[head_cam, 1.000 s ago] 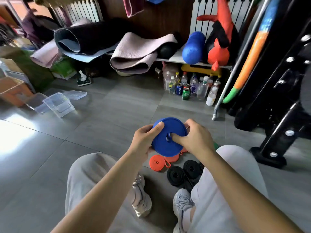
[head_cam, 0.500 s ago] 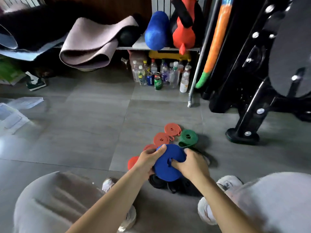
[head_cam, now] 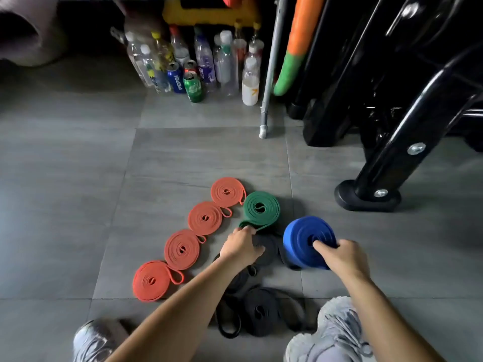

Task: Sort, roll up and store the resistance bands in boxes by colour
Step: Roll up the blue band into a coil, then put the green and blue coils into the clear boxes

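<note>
Several orange rolled bands [head_cam: 205, 218] lie in a diagonal row on the grey floor. A green rolled band [head_cam: 261, 209] sits at the row's far right end. Just right of it is a wide blue rolled band [head_cam: 303, 236], down at the floor. My right hand [head_cam: 342, 257] grips it with one finger in its centre hole. My left hand [head_cam: 240, 248] lies over a black rolled band [head_cam: 271, 246], its bent fingers at the green band's loose end; its fingertips are hidden. Another black roll [head_cam: 260, 310] with loose loops lies between my shoes.
Bottles and cans [head_cam: 193, 66] stand at the back under a shelf. A metal pole [head_cam: 269, 74] and an orange-green foam tube [head_cam: 290, 69] stand beside them. A black machine's foot [head_cam: 366, 197] is at the right. My shoes [head_cam: 337, 330] are at the bottom.
The blue roll has come down from in front of me to the floor beside the green band. My left hand has let go of it and moved to the green band. The view has tilted down.
</note>
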The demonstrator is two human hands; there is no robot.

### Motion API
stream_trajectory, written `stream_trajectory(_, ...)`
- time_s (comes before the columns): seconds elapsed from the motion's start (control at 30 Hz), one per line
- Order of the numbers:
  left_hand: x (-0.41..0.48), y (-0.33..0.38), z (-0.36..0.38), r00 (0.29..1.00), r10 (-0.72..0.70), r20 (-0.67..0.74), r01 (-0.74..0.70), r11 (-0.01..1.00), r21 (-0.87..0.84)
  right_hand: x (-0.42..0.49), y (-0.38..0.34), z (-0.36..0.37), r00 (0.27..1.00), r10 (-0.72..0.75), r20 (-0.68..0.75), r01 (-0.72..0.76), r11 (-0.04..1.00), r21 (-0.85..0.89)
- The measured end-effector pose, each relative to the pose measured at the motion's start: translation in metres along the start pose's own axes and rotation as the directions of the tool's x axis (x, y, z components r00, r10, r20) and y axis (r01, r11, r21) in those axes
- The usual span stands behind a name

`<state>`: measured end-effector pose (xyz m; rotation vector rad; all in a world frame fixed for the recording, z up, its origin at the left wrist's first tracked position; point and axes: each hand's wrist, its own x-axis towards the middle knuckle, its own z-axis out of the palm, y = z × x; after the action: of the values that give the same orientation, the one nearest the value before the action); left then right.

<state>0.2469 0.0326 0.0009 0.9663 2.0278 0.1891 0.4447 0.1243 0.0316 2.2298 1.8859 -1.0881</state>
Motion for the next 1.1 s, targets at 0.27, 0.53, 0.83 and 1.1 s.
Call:
stream_trajectory(0.27, 0.121, -0.009, 0.029, 0.996, 0.012, 0.092, -0.054, 0.887, 0.459, 0.055, 0.035, 0.059, 0.994, 0.053, 0.092, -0.058, 0.997, 0.044)
stream_trajectory(0.53, 0.145, -0.005, 0.022, 0.994, 0.074, 0.084, -0.103, 0.903, 0.417, 0.065, 0.036, 0.056, 0.989, 0.037, 0.14, -0.044, 0.998, 0.05)
stream_trajectory(0.83, 0.098, 0.012, -0.023, 0.984, 0.174, 0.045, -0.177, 0.891, 0.418, 0.045, 0.011, 0.023, 0.999, 0.0, 0.054, -0.004, 0.998, 0.065)
stream_trajectory(1.1, -0.036, -0.016, -0.065, 0.98, 0.177, -0.093, -0.149, 0.956, 0.254, -0.032, -0.044, -0.024, 0.998, -0.041, 0.04, 0.038, 0.997, 0.074)
